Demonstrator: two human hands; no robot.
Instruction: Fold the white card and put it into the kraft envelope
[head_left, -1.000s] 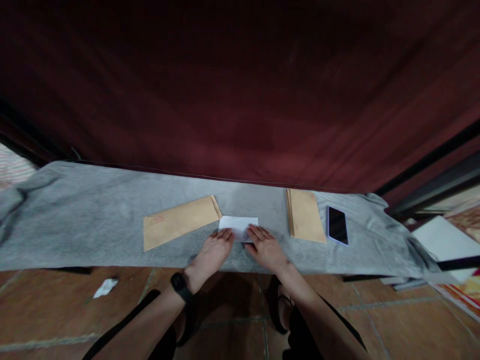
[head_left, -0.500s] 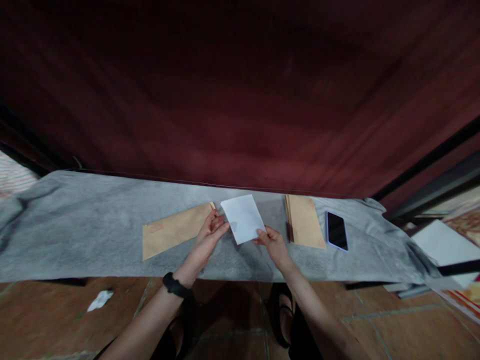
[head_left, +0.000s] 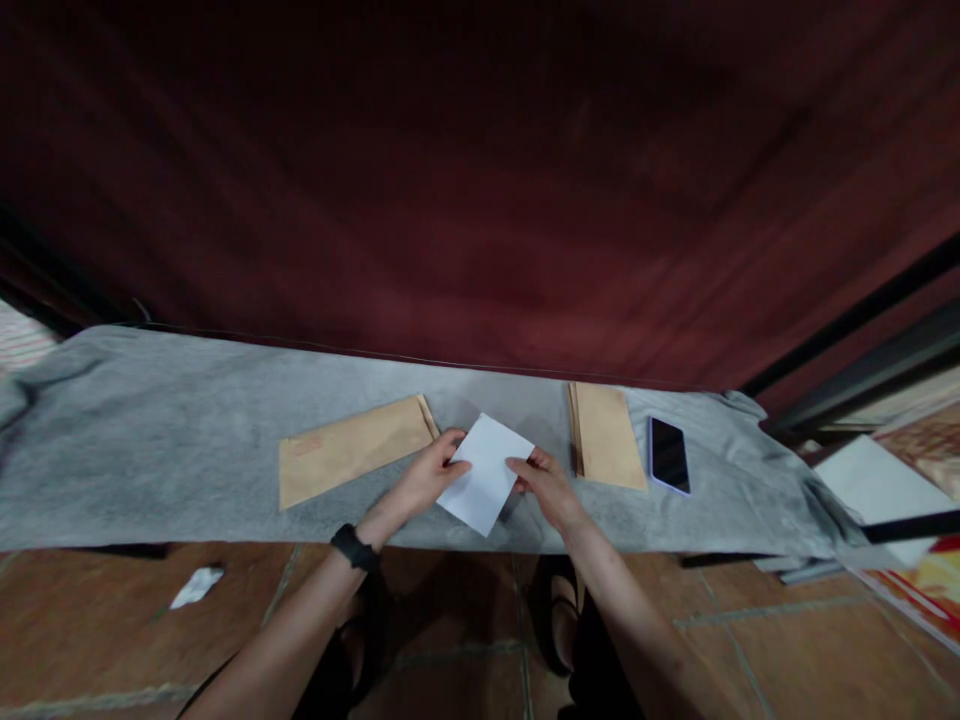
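A white sheet of paper (head_left: 486, 478) is held tilted above the grey cloth, one corner pointing toward me. My left hand (head_left: 431, 475) pinches its left edge, thumb on top and fingers beneath. On its right edge my right hand (head_left: 546, 484) grips it the same way. Left of my left hand lies a brown paper envelope (head_left: 352, 448) with faint red print, apparently more than one layer at its right end. A stack of brown envelopes (head_left: 609, 436) rests to the right of my right hand.
A phone (head_left: 669, 456) with a dark screen lies right of the stack. The grey cloth (head_left: 187, 440) covers a long, narrow surface, with a dark red curtain (head_left: 480, 250) behind it. A crumpled white scrap (head_left: 197, 587) is on the tiled floor. White boards (head_left: 885, 485) stand at far right.
My left hand has closed on the paper's left edge; before, it was apart from it. The paper has turned and come lower, toward me. My right hand still holds it.
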